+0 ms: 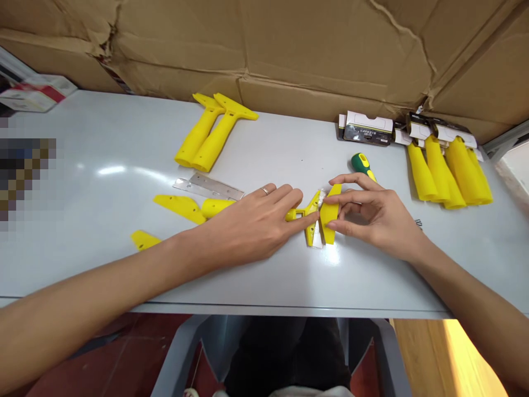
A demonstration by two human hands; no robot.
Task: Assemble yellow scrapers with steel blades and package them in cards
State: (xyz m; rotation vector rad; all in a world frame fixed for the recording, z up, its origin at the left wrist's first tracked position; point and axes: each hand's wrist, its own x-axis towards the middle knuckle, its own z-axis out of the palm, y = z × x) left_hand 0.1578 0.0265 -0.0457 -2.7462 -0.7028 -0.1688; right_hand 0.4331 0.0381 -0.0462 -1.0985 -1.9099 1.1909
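Note:
My left hand (260, 226) is wrapped over a yellow scraper handle (217, 207) lying on the table. Its index finger reaches out to the T-shaped head (311, 220), where a thin clear or metal blade (318, 238) lies along the edge. Between the thumb and fingers of my right hand (378, 215) is a yellow cover plate (329, 212), held just right of the blade. Left of the handle lie two loose yellow plates, one long (177, 206) and one partly hidden by my left forearm (144, 240). Two flat blades (210, 186) lie behind my left hand.
Two yellow scraper handles (217, 132) lie at the back. A green and yellow screwdriver (361, 163) is behind my right hand, small screws (419, 224) beside its wrist. Several carded scrapers (458, 171) and a black-and-white package (367, 129) sit by the cardboard wall (297, 55).

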